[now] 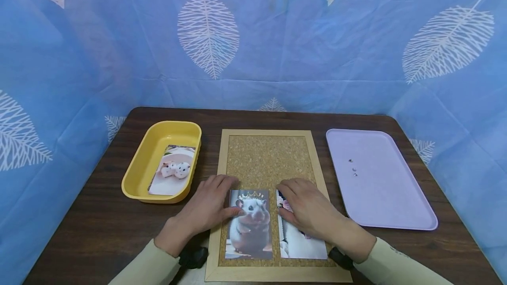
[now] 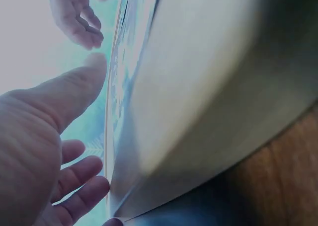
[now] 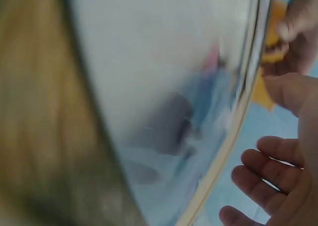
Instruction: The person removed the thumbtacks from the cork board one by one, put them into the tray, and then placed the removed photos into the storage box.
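left hand [image 1: 210, 206] and right hand [image 1: 309, 208], loosely spread, overlie two photos [image 1: 250, 232] near the corkboard [image 1: 269, 157] front edge; a dragging palm could skew them

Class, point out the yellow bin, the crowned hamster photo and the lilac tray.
Yellow bin [image 1: 148, 164], head view: its bare inside surface.
Crowned hamster photo [image 1: 249, 228], head view: the hamster's body.
Lilac tray [image 1: 383, 180], head view: its bare surface.

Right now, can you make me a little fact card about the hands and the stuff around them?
Corkboard: crowned animal card and partly hidden card on it
Left hand: thumb over the crowned animal card
Right hand: over the partly hidden card
Yellow tub: animal picture inside
Purple tray: tiny shiny pieces
Backdrop: blue, white leaves
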### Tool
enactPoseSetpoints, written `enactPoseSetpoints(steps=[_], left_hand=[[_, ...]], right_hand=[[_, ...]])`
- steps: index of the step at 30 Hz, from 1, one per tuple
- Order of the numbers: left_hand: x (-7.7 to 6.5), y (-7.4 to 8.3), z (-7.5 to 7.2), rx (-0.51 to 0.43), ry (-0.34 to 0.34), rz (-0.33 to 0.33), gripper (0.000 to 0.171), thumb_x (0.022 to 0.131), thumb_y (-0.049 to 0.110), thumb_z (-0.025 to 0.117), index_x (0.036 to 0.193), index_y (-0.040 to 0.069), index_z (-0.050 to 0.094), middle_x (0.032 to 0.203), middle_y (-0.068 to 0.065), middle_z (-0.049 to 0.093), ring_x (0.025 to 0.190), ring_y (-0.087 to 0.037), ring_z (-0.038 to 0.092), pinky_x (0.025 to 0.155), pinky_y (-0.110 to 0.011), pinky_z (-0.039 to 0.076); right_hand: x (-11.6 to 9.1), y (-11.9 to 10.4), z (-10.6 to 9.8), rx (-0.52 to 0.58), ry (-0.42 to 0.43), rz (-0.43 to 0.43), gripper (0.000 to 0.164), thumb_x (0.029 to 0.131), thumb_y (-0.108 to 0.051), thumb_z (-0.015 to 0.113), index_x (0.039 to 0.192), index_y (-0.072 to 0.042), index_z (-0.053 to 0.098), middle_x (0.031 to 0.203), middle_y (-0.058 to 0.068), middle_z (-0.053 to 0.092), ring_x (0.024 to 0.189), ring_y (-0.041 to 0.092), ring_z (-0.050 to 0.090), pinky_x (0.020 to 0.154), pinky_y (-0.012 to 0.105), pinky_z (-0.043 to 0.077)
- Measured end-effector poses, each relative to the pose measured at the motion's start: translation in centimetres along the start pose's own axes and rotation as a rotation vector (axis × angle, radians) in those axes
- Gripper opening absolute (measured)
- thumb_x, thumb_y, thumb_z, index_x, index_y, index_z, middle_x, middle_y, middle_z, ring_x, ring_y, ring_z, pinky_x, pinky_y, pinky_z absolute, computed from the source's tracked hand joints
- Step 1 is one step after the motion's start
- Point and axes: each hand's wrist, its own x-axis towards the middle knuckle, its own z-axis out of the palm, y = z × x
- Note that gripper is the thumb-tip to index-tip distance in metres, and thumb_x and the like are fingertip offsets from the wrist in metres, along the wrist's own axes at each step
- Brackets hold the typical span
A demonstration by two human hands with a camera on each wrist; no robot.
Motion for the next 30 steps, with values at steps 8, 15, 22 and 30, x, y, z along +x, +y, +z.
enactPoseSetpoints(steps=[8,15,22,30], left_hand=[[0.5,-0.1,0.2,-0.048,0.000,-0.049,0.076,0.088,0.047,0.085,0.150,0.016,0.054,0.147,-0.009,0.058,0.137,-0.032,0.052,0.116,-0.060,0.040],[0.9,-0.1,0.2,-0.078,-0.008,-0.070,0.075,0.089,0.046,0.085,0.150,0.015,0.054,0.147,-0.009,0.058,0.137,-0.032,0.051,0.116,-0.059,0.037],[1.4,0.2,-0.1,-0.238,-0.025,-0.139,0.073,0.090,0.037,0.086,0.150,0.014,0.052,0.144,-0.007,0.058,0.133,-0.026,0.057,0.117,-0.059,0.034],[2.7,0.6,-1.4,-0.409,-0.137,-0.231,0.061,0.093,0.021,0.084,0.146,0.016,0.055,0.133,-0.004,0.060,0.121,-0.022,0.060,0.108,-0.051,0.051]], right_hand=[[-0.1,-1.9,0.2,0.026,-0.242,-0.048,0.091,0.100,-0.071,0.052,0.158,-0.001,0.045,0.161,0.017,0.049,0.150,0.036,0.046,0.120,0.061,0.039],[-0.2,-2.2,0.3,0.026,-0.326,-0.038,0.098,0.098,-0.077,0.042,0.161,-0.003,0.040,0.167,0.018,0.040,0.156,0.037,0.036,0.123,0.064,0.032],[-0.3,-2.1,0.4,0.031,-0.331,-0.030,0.097,0.099,-0.077,0.041,0.162,-0.004,0.039,0.168,0.017,0.039,0.157,0.036,0.036,0.124,0.064,0.031],[-0.2,-2.2,0.2,0.037,-0.344,-0.024,0.097,0.099,-0.077,0.041,0.163,-0.003,0.037,0.169,0.017,0.037,0.157,0.036,0.035,0.123,0.065,0.031]])
